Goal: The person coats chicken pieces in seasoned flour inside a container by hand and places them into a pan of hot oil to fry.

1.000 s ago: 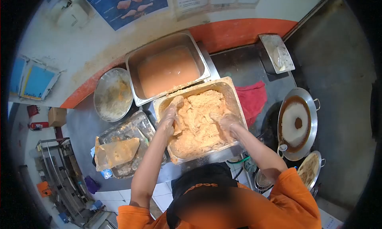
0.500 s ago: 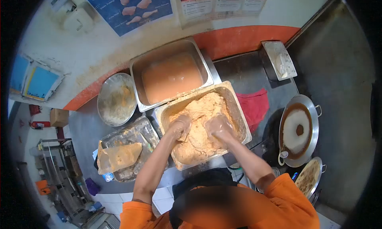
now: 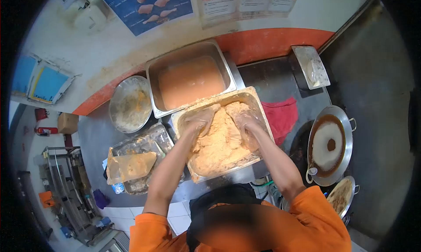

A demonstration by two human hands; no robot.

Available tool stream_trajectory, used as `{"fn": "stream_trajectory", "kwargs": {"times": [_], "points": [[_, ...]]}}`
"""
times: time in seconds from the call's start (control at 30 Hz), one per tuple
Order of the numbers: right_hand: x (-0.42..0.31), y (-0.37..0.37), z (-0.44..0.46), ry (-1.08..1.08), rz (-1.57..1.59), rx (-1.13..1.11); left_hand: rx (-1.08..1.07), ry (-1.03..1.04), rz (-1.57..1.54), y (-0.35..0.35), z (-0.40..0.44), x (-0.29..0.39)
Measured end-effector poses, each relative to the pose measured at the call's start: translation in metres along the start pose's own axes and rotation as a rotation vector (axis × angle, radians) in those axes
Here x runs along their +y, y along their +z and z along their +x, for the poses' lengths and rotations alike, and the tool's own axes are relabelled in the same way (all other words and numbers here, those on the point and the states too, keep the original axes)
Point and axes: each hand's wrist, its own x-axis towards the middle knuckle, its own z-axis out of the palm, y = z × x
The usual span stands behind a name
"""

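Note:
Both my hands are inside a rectangular metal pan (image 3: 225,168) filled with a lumpy, orange-tan floury coating (image 3: 217,142). My left hand (image 3: 202,119) lies along the pan's left far side, its fingers stretched out against the mixture. Toward the far right corner, my right hand (image 3: 246,120) is spread on a coated heap, fingertips partly sunk in it. Both hands seem to wear thin clear gloves dusted with coating. What lies under the flour cannot be made out. Directly behind stands a deeper metal pan (image 3: 151,87) of cloudy orange liquid (image 3: 188,83).
A round floury bowl (image 3: 130,105) and a messy tray (image 3: 144,182) with a coated plastic scoop-like container (image 3: 130,166) sit left. Right are a red cloth (image 3: 280,118), a metal box (image 3: 310,67), a wide pan of foamy brown oil (image 3: 329,147) and another round pan (image 3: 341,197).
Both hands have moved farther from me, toward the far side of the pan, and slightly apart. The coating nearer me now shows more openly.

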Motion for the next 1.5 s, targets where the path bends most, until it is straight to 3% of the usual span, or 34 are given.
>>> {"fn": "stream_trajectory", "kwargs": {"times": [0.03, 0.07, 0.1, 0.17, 0.23, 0.3, 0.33, 0.37, 0.4, 0.43, 0.47, 0.5, 0.53, 0.57, 0.6, 0.67, 0.7, 0.77, 0.83, 0.9, 0.97, 1.07, 1.17, 1.23, 1.3, 1.37, 1.4, 1.43, 1.5], "points": [[-0.036, -0.024, -0.021, 0.156, -0.003, -0.119, -0.030, -0.044, 0.240, 0.005, 0.020, -0.004], [-0.047, -0.028, -0.032, 0.094, 0.164, -0.102, -0.056, -0.085, 0.475, 0.008, 0.038, -0.009], [-0.050, -0.025, -0.046, 0.033, 0.326, -0.093, -0.087, -0.050, 0.114, 0.008, 0.038, -0.024], [-0.072, -0.040, -0.060, -0.065, 0.291, -0.099, -0.005, 0.070, 0.359, 0.011, 0.035, -0.016], [-0.089, -0.051, -0.084, -0.083, -0.084, -0.149, 0.035, -0.041, 0.140, 0.014, 0.022, -0.023], [-0.083, -0.055, -0.111, -0.360, -0.101, -0.359, -0.003, 0.171, 0.479, -0.007, -0.032, -0.006], [-0.068, -0.030, -0.113, -0.484, -0.248, -0.236, -0.014, 0.284, 0.643, -0.016, -0.060, 0.006], [-0.071, -0.013, -0.129, -0.515, -0.385, -0.202, 0.118, 0.337, 0.646, -0.012, -0.087, 0.004], [-0.075, 0.003, -0.145, -0.545, -0.522, -0.166, 0.138, 0.305, 0.714, -0.005, -0.111, -0.002], [-0.054, 0.018, -0.158, -0.768, -0.527, -0.047, 0.155, 0.272, 0.782, 0.003, -0.135, -0.008], [-0.036, 0.031, -0.167, -0.991, -0.526, 0.074, 0.151, 0.128, 0.502, 0.013, -0.153, -0.013], [-0.045, 0.026, -0.169, -0.892, -0.299, 0.048, 0.186, -0.005, 0.220, 0.023, -0.171, -0.017], [-0.064, 0.015, -0.168, -0.788, -0.080, 0.018, 0.297, -0.158, -0.477, 0.040, -0.188, -0.019], [-0.069, 0.003, -0.155, -0.801, -0.108, 0.057, 0.398, -0.306, -1.183, 0.050, -0.200, -0.017], [-0.074, -0.009, -0.142, -0.813, -0.137, 0.096, 0.309, -0.384, -1.264, 0.045, -0.208, -0.013], [-0.057, -0.039, -0.079, -0.727, -0.487, 0.057, 0.116, -0.525, -1.414, 0.021, -0.215, 0.006], [-0.050, -0.038, -0.045, -0.531, -0.530, -0.130, 0.153, -0.541, -1.385, 0.014, -0.209, 0.030], [-0.040, -0.031, 0.021, -0.155, -0.628, -0.497, 0.099, -0.416, -1.366, 0.021, -0.180, 0.002], [-0.042, -0.022, 0.004, -0.173, -0.605, -0.460, 0.108, -0.326, -1.360, 0.033, -0.147, -0.034], [-0.060, -0.019, -0.023, 0.051, -0.376, -0.541, 0.162, -0.293, -1.375, 0.058, -0.115, -0.061], [-0.075, -0.021, -0.037, 0.116, -0.265, -0.562, 0.198, -0.238, -1.366, 0.075, -0.076, -0.077], [-0.098, -0.019, -0.051, -0.023, -0.324, -0.570, 0.251, -0.293, -1.069, 0.078, -0.046, -0.103], [-0.059, 0.003, -0.034, -0.240, -0.331, -0.563, 0.287, -0.364, -0.808, 0.055, -0.071, -0.056], [-0.051, -0.008, -0.058, -0.290, -0.139, -0.467, 0.260, -0.340, -0.943, 0.057, -0.083, -0.054], [-0.069, -0.029, -0.092, -0.344, -0.262, -0.360, 0.200, -0.212, -1.353, 0.073, -0.072, -0.089], [-0.113, -0.054, -0.141, -0.378, -0.678, -0.240, 0.275, -0.218, -1.259, 0.046, -0.112, -0.039], [-0.111, -0.059, -0.138, -0.378, -0.654, -0.288, 0.308, -0.218, -1.210, 0.035, -0.124, -0.020], [-0.103, -0.063, -0.134, -0.373, -0.622, -0.342, 0.209, -0.315, -1.369, 0.025, -0.124, -0.030], [-0.086, -0.066, -0.117, -0.500, -0.040, -0.368, -0.387, -0.016, -1.736, -0.005, -0.128, -0.084]]}}
